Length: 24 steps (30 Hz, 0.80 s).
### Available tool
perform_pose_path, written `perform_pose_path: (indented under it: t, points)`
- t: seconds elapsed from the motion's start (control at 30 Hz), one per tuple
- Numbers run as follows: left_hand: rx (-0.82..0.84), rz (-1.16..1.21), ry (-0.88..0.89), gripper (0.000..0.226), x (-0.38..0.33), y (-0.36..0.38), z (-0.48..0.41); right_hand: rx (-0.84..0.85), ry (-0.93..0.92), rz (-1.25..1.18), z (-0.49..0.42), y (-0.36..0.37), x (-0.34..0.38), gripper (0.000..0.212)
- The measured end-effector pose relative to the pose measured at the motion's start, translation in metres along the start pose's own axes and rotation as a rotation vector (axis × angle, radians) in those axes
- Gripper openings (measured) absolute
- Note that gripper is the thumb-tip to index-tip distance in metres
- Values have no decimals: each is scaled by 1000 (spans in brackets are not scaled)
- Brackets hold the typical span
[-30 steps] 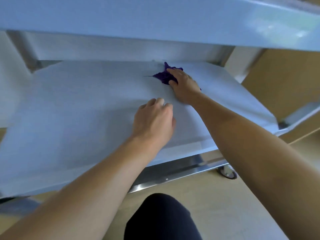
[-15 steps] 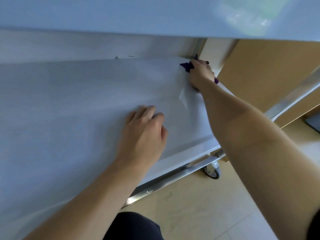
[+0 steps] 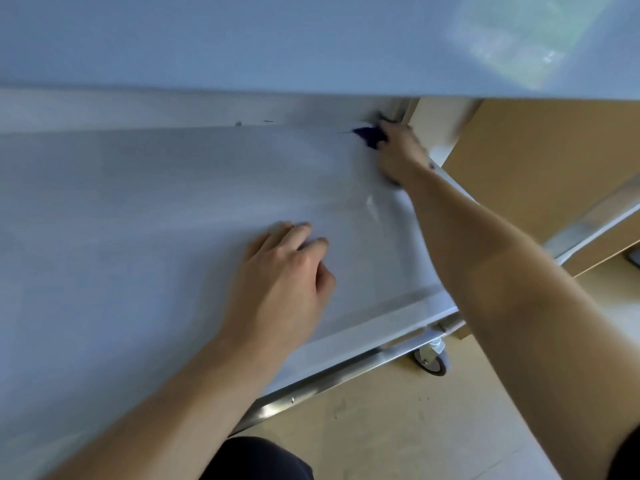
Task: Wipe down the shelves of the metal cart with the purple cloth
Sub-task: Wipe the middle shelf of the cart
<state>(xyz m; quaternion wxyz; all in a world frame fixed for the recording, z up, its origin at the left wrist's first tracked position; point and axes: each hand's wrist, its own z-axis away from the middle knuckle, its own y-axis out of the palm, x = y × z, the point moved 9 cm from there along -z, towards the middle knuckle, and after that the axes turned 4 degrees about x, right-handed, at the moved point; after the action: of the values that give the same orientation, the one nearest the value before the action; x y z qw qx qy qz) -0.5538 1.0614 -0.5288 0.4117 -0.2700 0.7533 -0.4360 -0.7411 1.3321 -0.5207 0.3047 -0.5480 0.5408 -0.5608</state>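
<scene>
The right hand, gripping the bunched purple cloth, is now reaching the shelf's back right corner after sweeping rightward; the left hand is bracing mid-shelf, loose and empty; the back strip is seemingly finishing.

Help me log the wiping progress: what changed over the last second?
The right hand, holding the purple cloth, swept it rightward along the back of the shelf, from about mid-shelf into the far right corner. Nothing was picked up or let go. The left hand stayed resting on the shelf nearer the front, holding nothing.
</scene>
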Motion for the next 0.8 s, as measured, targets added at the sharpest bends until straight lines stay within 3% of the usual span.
perform_pose_path:
  t: [0.1,0.17,0.33,0.57,0.7,0.8]
  points:
    - [-5,-9,-1,27,-1,0,1,-21,171,17,0,-17,-48,46]
    - [-4,-11,5,29,-3,0,0,-21,166,-5,-5,-15,-40,46]
    - [6,-21,10,34,-4,0,0,122,38,-74,-21,18,31,34]
    - [13,-16,-2,32,0,0,1,240,-345,-70,15,46,138,46]
    - [-6,20,-1,30,-1,0,0,218,-428,-82,45,39,119,46]
    - [-29,39,-2,28,1,0,-1,140,-267,-51,41,18,57,47]
